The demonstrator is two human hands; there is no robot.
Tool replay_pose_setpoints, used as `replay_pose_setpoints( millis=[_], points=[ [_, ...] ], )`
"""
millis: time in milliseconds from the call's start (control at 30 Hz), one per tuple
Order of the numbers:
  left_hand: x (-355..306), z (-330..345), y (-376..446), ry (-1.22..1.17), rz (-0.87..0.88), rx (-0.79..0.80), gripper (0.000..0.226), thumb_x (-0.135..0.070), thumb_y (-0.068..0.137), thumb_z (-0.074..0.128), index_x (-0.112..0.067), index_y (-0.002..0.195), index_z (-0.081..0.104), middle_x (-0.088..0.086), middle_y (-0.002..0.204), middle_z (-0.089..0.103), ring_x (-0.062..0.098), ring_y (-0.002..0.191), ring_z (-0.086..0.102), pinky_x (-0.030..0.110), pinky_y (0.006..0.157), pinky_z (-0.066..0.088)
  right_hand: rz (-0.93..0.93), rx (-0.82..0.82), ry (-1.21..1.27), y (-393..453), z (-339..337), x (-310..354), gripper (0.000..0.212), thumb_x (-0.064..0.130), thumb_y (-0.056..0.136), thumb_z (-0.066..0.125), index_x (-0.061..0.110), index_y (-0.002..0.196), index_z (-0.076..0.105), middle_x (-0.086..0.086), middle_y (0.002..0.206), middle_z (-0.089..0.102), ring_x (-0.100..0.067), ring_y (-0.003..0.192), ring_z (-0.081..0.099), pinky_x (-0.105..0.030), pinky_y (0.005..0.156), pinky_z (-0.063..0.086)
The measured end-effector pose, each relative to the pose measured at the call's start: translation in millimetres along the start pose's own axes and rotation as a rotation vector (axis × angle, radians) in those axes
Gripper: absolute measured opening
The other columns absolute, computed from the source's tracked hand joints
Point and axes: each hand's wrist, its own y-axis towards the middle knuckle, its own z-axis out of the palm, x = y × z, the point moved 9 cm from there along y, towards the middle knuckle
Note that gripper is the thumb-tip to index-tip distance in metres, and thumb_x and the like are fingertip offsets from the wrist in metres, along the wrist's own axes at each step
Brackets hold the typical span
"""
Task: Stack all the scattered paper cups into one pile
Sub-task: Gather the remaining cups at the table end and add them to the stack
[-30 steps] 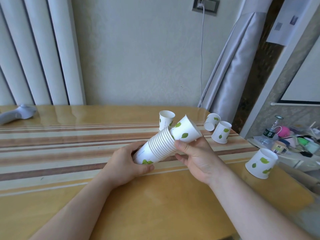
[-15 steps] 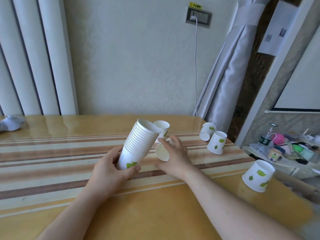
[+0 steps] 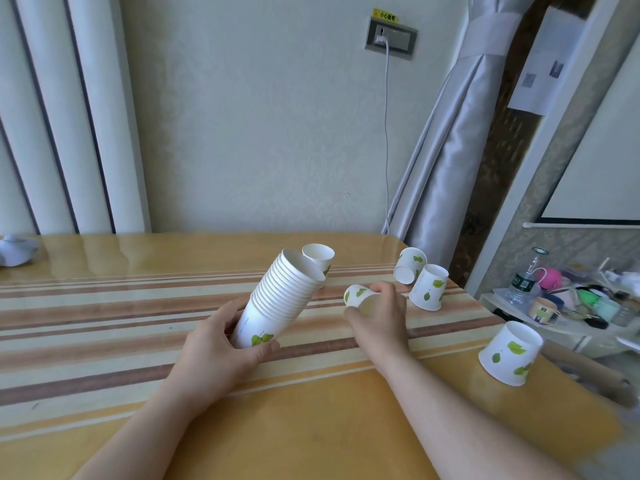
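Note:
My left hand point(image 3: 221, 344) grips the base of a stack of white paper cups with green leaves point(image 3: 280, 299), which tilts up to the right with its open end on top. My right hand point(image 3: 379, 315) closes around a single cup point(image 3: 356, 295) lying on its side just right of the stack. An upright cup point(image 3: 318, 257) stands behind the stack. Further right, one cup point(image 3: 408, 265) lies on its side and another point(image 3: 428, 287) stands upside down. One more upside-down cup point(image 3: 509, 353) sits near the table's right edge.
The wooden table point(image 3: 311, 427) carries a striped runner point(image 3: 86, 323). A white object point(image 3: 15, 249) lies at the far left edge. A cluttered low shelf point(image 3: 568, 299) with a bottle and small items stands right of the table, next to a grey curtain point(image 3: 446, 150).
The left hand has tipped the stack from lying sideways to nearly upright. The right hand let go of the stack's top, moved right and took hold of a loose cup.

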Motion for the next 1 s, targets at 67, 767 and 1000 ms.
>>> replay_pose_setpoints(
  millis=[67, 767, 1000],
  points=[
    [-1.6, 0.1, -0.5, 0.015, 0.001, -0.003, 0.06, -0.031, 0.075, 0.1, -0.059, 0.117, 0.067, -0.033, 0.107, 0.079, -0.004, 0.1, 0.073, 0.028, 0.087, 0.057, 0.142, -0.022, 0.354, -3.8, -8.8, -15.8, 0.046, 0.036, 0.076, 0.071, 0.038, 0.118, 0.054, 0.001, 0.134, 0.051, -0.017, 0.107, 0.06, -0.035, 0.082, 0.053],
    [-12.0, 0.8, -5.7, 0.128, 0.018, 0.032, 0.065, -0.033, 0.073, 0.099, -0.06, 0.121, 0.064, -0.042, 0.11, 0.073, -0.013, 0.104, 0.068, 0.019, 0.083, 0.052, 0.048, 0.397, 0.818, -37.1, -2.8, 77.0, 0.062, 0.03, 0.071, 0.085, 0.028, 0.13, 0.067, 0.005, 0.103, 0.075, -0.011, 0.076, 0.062, -0.024, 0.061, 0.041],
    [-15.2, 1.8, -6.9, 0.155, 0.019, 0.045, 0.061, -0.036, 0.073, 0.097, -0.063, 0.117, 0.064, -0.044, 0.108, 0.071, -0.015, 0.102, 0.066, 0.014, 0.078, 0.049, -0.034, 0.415, 0.746, -41.8, 7.9, 75.5, 0.088, 0.044, 0.057, 0.09, 0.041, 0.14, 0.061, 0.014, 0.116, 0.076, -0.005, 0.097, 0.07, -0.02, 0.073, 0.047]
  ],
)
